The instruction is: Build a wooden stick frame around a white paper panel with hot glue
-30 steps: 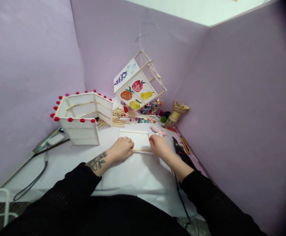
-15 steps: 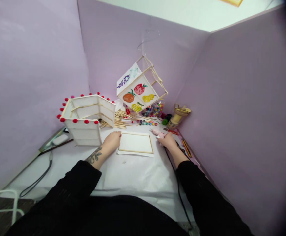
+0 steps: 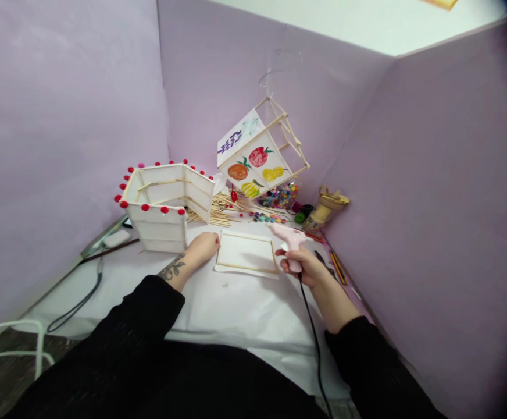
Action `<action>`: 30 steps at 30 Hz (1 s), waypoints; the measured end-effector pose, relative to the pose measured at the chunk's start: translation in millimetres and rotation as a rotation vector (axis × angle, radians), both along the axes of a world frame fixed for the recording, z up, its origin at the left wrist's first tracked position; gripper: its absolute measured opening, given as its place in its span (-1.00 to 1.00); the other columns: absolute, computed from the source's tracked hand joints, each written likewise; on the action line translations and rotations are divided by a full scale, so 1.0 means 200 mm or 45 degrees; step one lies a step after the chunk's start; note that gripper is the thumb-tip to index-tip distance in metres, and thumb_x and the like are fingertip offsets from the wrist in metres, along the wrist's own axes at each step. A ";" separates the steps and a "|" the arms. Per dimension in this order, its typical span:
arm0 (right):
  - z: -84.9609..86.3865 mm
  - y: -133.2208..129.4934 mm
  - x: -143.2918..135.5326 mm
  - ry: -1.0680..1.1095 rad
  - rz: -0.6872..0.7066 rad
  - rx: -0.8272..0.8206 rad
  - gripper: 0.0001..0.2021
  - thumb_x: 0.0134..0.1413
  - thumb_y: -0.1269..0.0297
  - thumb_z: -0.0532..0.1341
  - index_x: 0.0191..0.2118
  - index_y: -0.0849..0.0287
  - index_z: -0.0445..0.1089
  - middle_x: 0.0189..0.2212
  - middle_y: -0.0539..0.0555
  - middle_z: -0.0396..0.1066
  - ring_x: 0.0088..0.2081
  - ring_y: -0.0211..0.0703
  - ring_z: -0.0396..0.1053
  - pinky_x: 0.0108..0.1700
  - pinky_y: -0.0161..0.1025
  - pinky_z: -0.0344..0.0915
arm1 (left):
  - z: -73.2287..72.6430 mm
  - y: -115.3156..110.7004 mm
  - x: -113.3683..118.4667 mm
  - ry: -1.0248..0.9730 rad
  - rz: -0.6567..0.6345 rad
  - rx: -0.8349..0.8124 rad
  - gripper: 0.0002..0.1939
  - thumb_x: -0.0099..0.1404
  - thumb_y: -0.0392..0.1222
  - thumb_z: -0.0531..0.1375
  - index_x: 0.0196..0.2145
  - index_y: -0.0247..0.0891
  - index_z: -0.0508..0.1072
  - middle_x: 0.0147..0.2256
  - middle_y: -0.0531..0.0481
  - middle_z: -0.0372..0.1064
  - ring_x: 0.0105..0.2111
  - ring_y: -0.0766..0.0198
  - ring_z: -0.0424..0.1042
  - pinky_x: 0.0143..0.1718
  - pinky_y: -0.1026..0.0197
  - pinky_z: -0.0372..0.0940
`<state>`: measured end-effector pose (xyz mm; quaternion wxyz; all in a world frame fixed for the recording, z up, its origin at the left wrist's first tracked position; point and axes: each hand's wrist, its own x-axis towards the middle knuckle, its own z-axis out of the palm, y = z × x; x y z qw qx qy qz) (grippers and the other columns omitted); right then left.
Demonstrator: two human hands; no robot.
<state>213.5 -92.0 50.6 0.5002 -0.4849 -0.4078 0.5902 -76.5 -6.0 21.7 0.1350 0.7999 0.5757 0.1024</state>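
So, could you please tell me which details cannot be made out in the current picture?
In the head view:
Handle of the pink glue gun: partly covered by the right hand.
Left hand: fingertips too small to tell whether they touch the stick-edged panel.
Dark tool: partly behind the right forearm.
Coloured balls: partly behind the painted lantern.
Black cord: far end cut off by the bottom edge.

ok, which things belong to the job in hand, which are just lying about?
In hand:
glue gun, in the right hand
stick frame, left hand at its left edge
white paper under the frame

Apparently just about:
loose sticks
white box with red balls
painted box, tilted
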 end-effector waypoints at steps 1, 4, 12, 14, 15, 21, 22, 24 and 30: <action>0.01 -0.02 -0.06 0.004 0.108 -0.018 -0.61 -0.30 0.33 0.30 -0.20 0.19 0.33 -0.50 0.00 0.45 -0.67 -0.32 0.24 -0.66 -0.37 0.17 | 0.00 0.00 0.00 -0.022 -0.005 -0.004 -0.84 0.20 -0.24 0.12 -0.33 -0.28 0.50 -0.28 -0.15 0.50 -0.22 0.11 0.44 -0.24 0.20 0.22; 0.00 -0.06 -0.21 -0.062 0.304 -0.044 -0.64 -0.13 0.16 0.28 -0.18 0.21 0.34 -0.64 -0.06 0.34 -0.69 -0.33 0.19 -0.65 -0.39 0.11 | -0.01 0.01 -0.01 -0.089 -0.016 -0.025 -0.86 0.17 -0.19 0.17 -0.36 -0.28 0.49 -0.31 -0.12 0.50 -0.28 0.13 0.44 -0.29 0.21 0.21; -0.06 -0.10 -0.41 -0.336 0.293 -0.214 -0.77 -0.14 0.15 0.28 -0.39 0.20 0.37 -0.75 -0.09 0.23 -0.69 -0.33 0.11 -0.63 -0.37 0.02 | -0.03 0.02 -0.02 -0.148 -0.013 -0.051 -0.88 0.13 -0.18 0.19 -0.40 -0.26 0.49 -0.40 -0.05 0.49 -0.36 0.20 0.42 -0.38 0.25 0.15; -0.08 -0.10 -0.44 -0.405 0.269 -0.273 -0.81 -0.13 0.18 0.27 -0.49 0.19 0.32 -0.76 -0.08 0.23 -0.70 -0.33 0.10 -0.64 -0.36 -0.02 | -0.03 0.02 -0.02 -0.150 -0.007 -0.065 -0.88 0.13 -0.18 0.20 -0.39 -0.26 0.49 -0.39 -0.04 0.49 -0.36 0.22 0.41 -0.38 0.26 0.15; -0.09 -0.10 -0.45 -0.434 0.271 -0.278 -0.80 -0.12 0.19 0.26 -0.54 0.18 0.29 -0.77 -0.07 0.22 -0.70 -0.33 0.09 -0.64 -0.35 -0.03 | -0.03 0.02 -0.02 -0.147 -0.006 -0.068 -0.87 0.13 -0.17 0.20 -0.39 -0.26 0.49 -0.39 -0.04 0.49 -0.36 0.22 0.41 -0.38 0.26 0.15; -0.14 -0.07 -0.51 -0.518 0.273 -0.266 -0.70 -0.04 0.22 0.20 -0.68 0.16 0.20 -0.80 -0.04 0.19 -0.72 -0.34 0.09 -0.64 -0.34 -0.01 | -0.03 0.03 -0.01 -0.117 -0.017 -0.061 -0.86 0.13 -0.18 0.19 -0.38 -0.27 0.50 -0.40 -0.06 0.49 -0.36 0.20 0.41 -0.38 0.25 0.16; -0.14 -0.07 -0.51 -0.532 0.276 -0.277 -0.70 -0.04 0.22 0.20 -0.68 0.16 0.21 -0.80 -0.05 0.19 -0.72 -0.34 0.09 -0.64 -0.34 -0.01 | -0.04 0.03 -0.01 -0.116 -0.020 -0.066 -0.87 0.13 -0.18 0.19 -0.38 -0.27 0.50 -0.40 -0.06 0.48 -0.36 0.20 0.41 -0.38 0.25 0.15; -0.14 -0.08 -0.51 -0.564 0.294 -0.295 -0.69 -0.03 0.21 0.21 -0.68 0.16 0.21 -0.80 -0.05 0.19 -0.73 -0.34 0.09 -0.64 -0.34 -0.01 | -0.04 0.03 -0.01 -0.117 -0.027 -0.064 -0.87 0.12 -0.18 0.19 -0.39 -0.27 0.50 -0.40 -0.05 0.49 -0.36 0.20 0.41 -0.38 0.25 0.15; -0.11 -0.09 -0.52 -0.630 0.278 -0.346 -0.70 -0.01 0.24 0.20 -0.67 0.17 0.21 -0.79 -0.04 0.20 -0.73 -0.33 0.10 -0.63 -0.33 -0.02 | -0.02 0.02 -0.01 -0.121 -0.023 -0.090 -0.86 0.13 -0.19 0.19 -0.37 -0.27 0.51 -0.37 -0.05 0.49 -0.34 0.21 0.42 -0.36 0.26 0.17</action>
